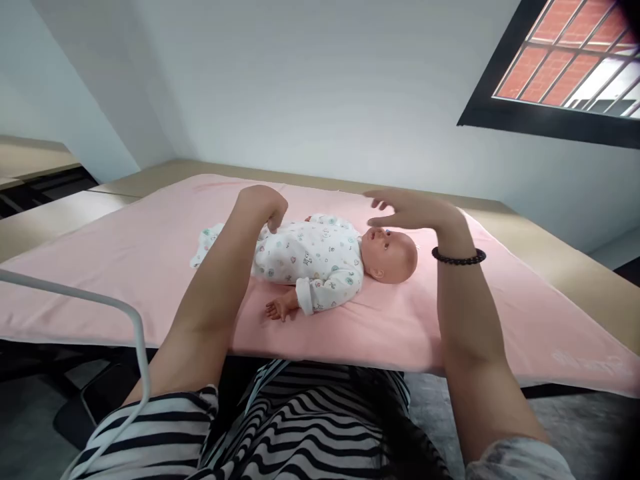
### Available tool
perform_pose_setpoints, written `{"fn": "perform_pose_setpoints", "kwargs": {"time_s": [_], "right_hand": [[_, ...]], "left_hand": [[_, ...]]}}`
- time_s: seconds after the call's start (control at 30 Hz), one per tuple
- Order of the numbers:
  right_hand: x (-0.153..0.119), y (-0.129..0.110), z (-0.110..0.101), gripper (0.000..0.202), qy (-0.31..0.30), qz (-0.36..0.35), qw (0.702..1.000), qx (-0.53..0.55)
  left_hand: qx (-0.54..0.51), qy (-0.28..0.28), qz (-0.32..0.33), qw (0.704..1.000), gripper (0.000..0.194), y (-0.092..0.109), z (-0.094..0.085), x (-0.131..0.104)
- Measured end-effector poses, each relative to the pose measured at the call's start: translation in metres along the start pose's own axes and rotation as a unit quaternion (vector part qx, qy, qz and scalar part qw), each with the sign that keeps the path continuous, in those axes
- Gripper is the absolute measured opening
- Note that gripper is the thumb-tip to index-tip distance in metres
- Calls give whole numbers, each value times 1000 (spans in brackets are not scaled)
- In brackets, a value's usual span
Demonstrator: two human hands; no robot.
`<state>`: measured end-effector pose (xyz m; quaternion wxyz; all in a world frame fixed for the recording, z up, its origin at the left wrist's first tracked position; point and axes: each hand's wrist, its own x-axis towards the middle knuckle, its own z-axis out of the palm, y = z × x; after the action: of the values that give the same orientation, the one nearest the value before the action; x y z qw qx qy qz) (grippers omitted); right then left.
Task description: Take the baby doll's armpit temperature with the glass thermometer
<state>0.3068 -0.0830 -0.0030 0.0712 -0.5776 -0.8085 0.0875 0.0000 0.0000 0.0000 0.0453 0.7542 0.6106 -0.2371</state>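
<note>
A baby doll (313, 253) in a white patterned outfit lies on its back on a pink blanket (390, 333), its head to the right and legs to the left. Over the doll's lower body hangs my left hand (263, 205), bent down at the wrist, its fingers curled and mostly hidden behind the hand. My right hand (407, 209) is raised just above and behind the doll's head, palm down, fingers apart and holding nothing. A dark beaded bracelet (459, 257) circles my right wrist.
The blanket covers most of a light wooden table (560, 257) against a pale wall. A white cable or tube (135, 320) curves across the lower left. A barred window (565, 60) is at the upper right, and a dark chair (107, 400) stands below the table at left.
</note>
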Motion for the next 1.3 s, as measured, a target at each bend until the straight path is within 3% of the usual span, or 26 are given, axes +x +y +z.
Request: {"fn": "perform_pose_setpoints", "kwargs": {"time_s": [0.07,0.17,0.33,0.53,0.67,0.77,0.93,1.3], "right_hand": [[8,36,-3,69,11,101,994,-28],[24,79,11,40,-33,236,969,-68],[37,114,49,6,-124,323,936,-64],[34,131,62,12,-159,346,924,-41],[34,136,63,12,-159,377,912,-38],[33,139,64,15,-158,397,903,-39],[28,142,64,17,-162,404,900,-32],[24,149,68,15,-170,414,894,22]], "left_hand": [[-9,31,3,999,55,6,0,-4],[-33,41,48,997,49,15,1,-9],[-18,-16,83,996,51,27,3,-2],[-51,-30,94,994,41,16,4,11],[-57,31,98,993,35,7,5,14],[-51,63,111,991,36,12,6,16],[-34,8,102,994,34,26,8,17],[-28,1,103,994,36,21,9,20]]}}
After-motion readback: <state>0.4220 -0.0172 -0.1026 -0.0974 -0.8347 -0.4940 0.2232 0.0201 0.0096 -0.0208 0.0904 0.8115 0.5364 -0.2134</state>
